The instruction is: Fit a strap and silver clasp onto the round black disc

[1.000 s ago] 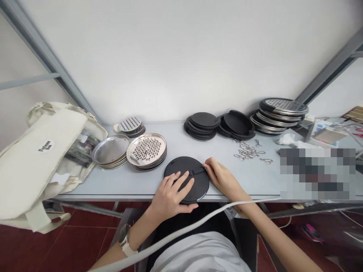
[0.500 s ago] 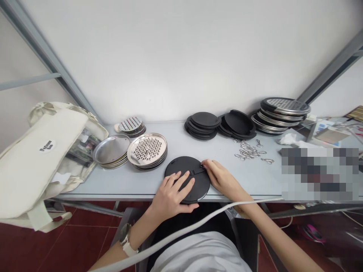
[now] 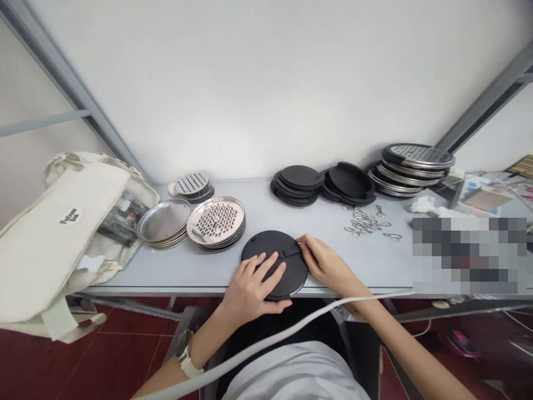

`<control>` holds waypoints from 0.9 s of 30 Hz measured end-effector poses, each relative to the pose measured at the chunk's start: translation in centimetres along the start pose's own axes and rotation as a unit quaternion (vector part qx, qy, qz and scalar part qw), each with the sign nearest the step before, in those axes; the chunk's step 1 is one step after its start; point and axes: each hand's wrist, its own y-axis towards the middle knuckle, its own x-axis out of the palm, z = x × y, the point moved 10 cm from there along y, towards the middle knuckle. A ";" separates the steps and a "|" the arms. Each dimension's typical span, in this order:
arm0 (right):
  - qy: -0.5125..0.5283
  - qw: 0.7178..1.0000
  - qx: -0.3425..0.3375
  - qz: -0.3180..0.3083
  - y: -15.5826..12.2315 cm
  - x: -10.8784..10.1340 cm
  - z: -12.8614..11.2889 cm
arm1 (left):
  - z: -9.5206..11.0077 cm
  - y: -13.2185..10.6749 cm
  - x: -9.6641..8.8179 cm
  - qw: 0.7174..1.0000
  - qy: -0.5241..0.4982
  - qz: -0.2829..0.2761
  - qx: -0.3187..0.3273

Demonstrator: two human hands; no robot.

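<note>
Nothing much shifts since a second ago; our left hand (image 3: 250, 291) lies flat, released, on the disc (image 3: 270, 247); fingers of our right hand (image 3: 328, 266) pinch its rim.

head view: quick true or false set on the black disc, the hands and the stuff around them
1. The left hand lies flat on the round black plastic disc. True.
2. The right hand has its fingers at the disc's right rim. True.
3. The disc is held up clear of the pale grey table. False: it lies on the table, at the near edge.
4. The loose silver metal clips lie left of the disc. False: they lie to its right, further back.
5. The cream fabric bag sits at the table's left end. True.
</note>
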 end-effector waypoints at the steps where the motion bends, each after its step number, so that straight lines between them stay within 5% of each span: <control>1: 0.001 1.000 0.002 0.000 0.0 0.0 0.0 | 0.0 0.0 0.0 1.000 -0.001 -0.001 0.001; 27: 0.021 1.000 -0.009 0.001 0.0 -0.1 -0.1 | 0.0 0.1 0.0 1.000 0.003 -0.002 -0.003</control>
